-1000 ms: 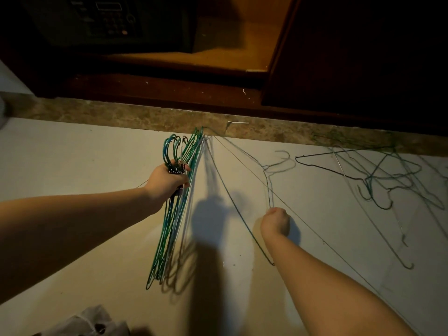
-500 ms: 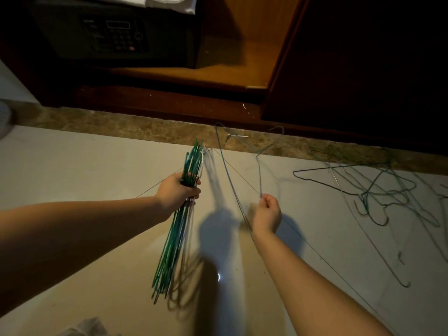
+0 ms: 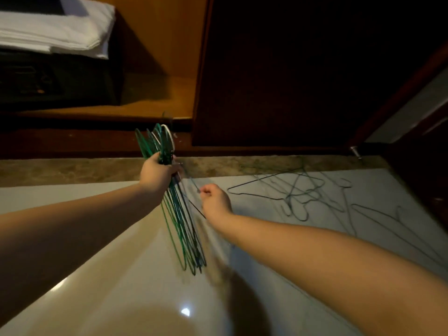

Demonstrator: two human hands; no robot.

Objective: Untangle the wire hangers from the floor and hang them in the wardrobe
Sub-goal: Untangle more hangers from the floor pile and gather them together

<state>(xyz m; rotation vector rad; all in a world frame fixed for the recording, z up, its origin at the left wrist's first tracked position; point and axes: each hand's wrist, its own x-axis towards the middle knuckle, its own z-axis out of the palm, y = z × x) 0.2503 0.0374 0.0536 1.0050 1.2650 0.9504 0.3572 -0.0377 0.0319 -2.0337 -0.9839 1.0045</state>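
My left hand (image 3: 156, 174) grips a bundle of green wire hangers (image 3: 180, 224) by the necks, hooks pointing up towards the wardrobe, bodies hanging down over the floor. My right hand (image 3: 215, 201) is closed on one thin wire hanger (image 3: 196, 209) right beside the bundle, almost touching it. A tangle of several dark and green wire hangers (image 3: 300, 195) lies flat on the pale floor to the right. The open wardrobe (image 3: 157, 93) with its wooden floor is straight ahead.
A dark safe (image 3: 55, 78) with folded white towels (image 3: 55, 30) on top stands inside the wardrobe at the left. A dark wardrobe door (image 3: 278, 69) fills the right. A marble threshold strip (image 3: 72, 170) runs along the wardrobe base. The glossy tile floor (image 3: 121, 287) spreads below.
My right hand has lifted the single hanger off the floor and brought it left to the bundle. The left hand has raised the bundle, and the view has tilted up towards the wardrobe.
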